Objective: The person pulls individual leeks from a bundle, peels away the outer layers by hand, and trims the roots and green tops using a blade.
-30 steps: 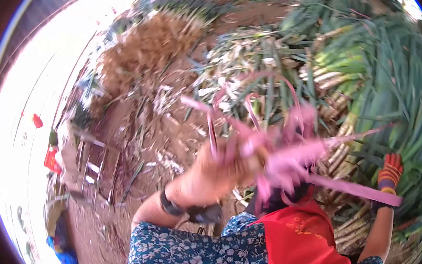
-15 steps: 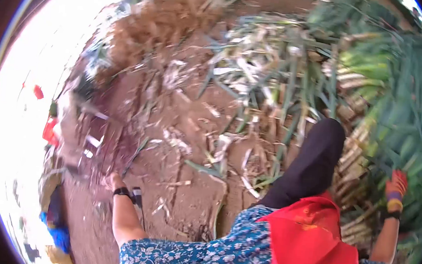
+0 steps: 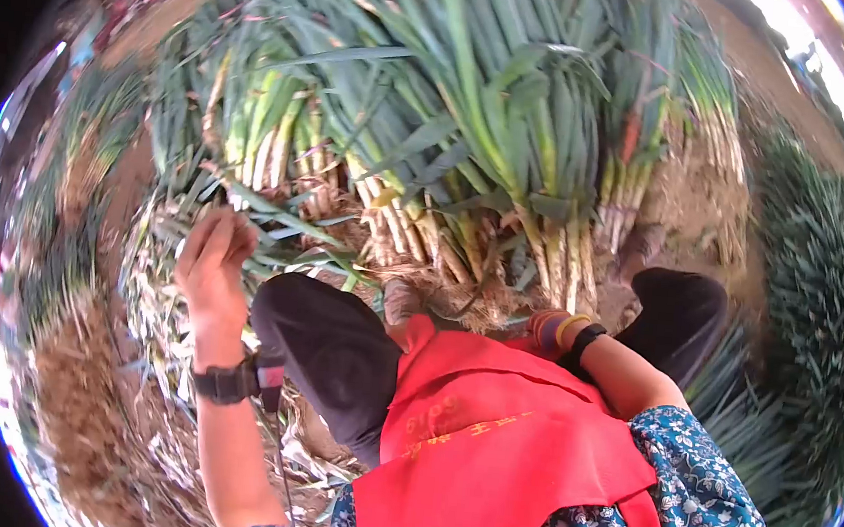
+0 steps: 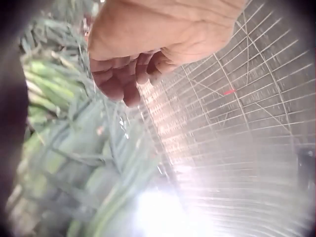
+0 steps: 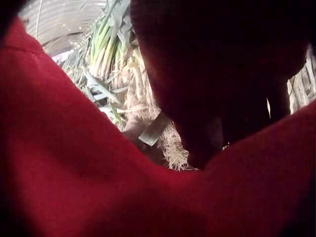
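Note:
My bare left hand (image 3: 216, 271) is raised beside my knee, near the left end of a row of leeks (image 3: 476, 108). In the left wrist view, its fingers (image 4: 111, 84) hang loosely bent and nothing shows between them. The gloved right hand (image 3: 547, 330) is low at the edge of the red apron (image 3: 498, 431), close to the roots of the nearest leeks. In the right wrist view, this hand is a dark shape beside pale roots (image 5: 175, 150) and a short flat strip (image 5: 154, 129). I cannot tell what it grips, as the apron covers part of it.
More leeks lie on the right (image 3: 810, 298) and at the far left (image 3: 73, 233). Loose leaves and peelings (image 3: 159, 341) litter the ground below my left arm. My dark-trousered knees (image 3: 334, 346) stand close to the leek roots. Mesh-like lines (image 4: 232, 94) fill the left wrist background.
The left hand held pink strips, then reached low left, and is now empty-looking beside the leeks. The head view has turned toward the leek row. The right hand moved from the leaves to the roots.

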Demonstrator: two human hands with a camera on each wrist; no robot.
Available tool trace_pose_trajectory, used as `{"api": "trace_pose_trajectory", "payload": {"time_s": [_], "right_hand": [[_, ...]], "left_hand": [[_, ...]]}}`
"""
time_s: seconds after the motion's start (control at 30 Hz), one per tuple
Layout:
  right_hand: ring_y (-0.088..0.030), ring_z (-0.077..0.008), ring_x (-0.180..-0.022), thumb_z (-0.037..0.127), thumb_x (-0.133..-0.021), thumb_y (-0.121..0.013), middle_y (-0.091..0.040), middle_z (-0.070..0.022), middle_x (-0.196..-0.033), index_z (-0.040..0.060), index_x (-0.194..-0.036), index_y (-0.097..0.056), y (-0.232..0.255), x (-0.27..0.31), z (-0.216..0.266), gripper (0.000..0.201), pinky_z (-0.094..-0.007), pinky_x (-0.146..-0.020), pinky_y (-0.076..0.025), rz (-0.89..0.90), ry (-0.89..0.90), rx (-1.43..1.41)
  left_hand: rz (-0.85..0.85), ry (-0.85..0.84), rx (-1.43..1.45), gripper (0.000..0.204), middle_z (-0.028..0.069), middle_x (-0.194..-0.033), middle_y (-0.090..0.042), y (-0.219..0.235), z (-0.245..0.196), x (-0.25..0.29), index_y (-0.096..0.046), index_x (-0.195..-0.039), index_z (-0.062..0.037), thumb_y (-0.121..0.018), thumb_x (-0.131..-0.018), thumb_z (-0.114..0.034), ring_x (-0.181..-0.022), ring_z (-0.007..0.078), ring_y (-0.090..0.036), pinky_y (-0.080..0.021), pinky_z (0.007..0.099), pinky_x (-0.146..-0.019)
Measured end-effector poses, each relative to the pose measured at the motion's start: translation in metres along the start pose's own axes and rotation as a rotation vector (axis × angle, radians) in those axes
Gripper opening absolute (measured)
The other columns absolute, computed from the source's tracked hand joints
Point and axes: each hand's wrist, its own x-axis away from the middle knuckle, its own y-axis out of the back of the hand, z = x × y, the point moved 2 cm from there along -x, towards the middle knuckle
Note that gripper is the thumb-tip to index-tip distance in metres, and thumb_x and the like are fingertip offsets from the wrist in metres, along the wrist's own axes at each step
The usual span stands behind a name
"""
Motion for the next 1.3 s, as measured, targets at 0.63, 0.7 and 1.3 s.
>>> {"api": "trace_pose_trajectory", "payload": {"time_s": [0.63,0.7,1.3], "right_hand": [[-0.046,-0.0363,-0.108,0.037,-0.078,-0.059,-0.036,-0.0262,-0.123,0.0010,-0.125,-0.024,0.067,-0.105,-0.063,0.069,-0.0425,-0.090,-0.038,-0.399,-0.697,-0.685],[-0.060,-0.0345,-0.082,0.042,-0.077,-0.057,-0.062,-0.0225,-0.091,-0.0003,-0.094,-0.063,0.088,-0.109,-0.072,0.047,-0.0452,-0.070,-0.048,-0.431,-0.688,-0.536],[-0.058,-0.0327,-0.092,0.041,-0.062,-0.071,-0.061,-0.0179,-0.095,0.0065,-0.102,-0.061,0.266,0.098,-0.010,0.053,-0.0394,-0.078,-0.046,-1.073,0.324,-0.392]], "left_hand": [[0.508,0.884,-0.055,0.014,0.0118,-0.080,-0.064,-0.210,0.202,0.042,-0.058,-0.095,0.0007,-0.057,-0.084,-0.007,-0.062,0.0196,-0.063,-0.053,0.0286,-0.056],[0.442,0.924,-0.138,0.014,0.0111,-0.080,-0.064,-0.204,0.212,0.040,-0.058,-0.095,0.0011,-0.057,-0.084,-0.007,-0.065,0.0190,-0.063,-0.052,0.0276,-0.056],[0.312,0.099,0.181,0.029,0.0082,-0.087,-0.057,-0.278,0.024,0.039,-0.055,-0.100,-0.0010,-0.065,-0.073,-0.007,-0.079,0.0189,-0.057,-0.049,0.0316,-0.071]]}}
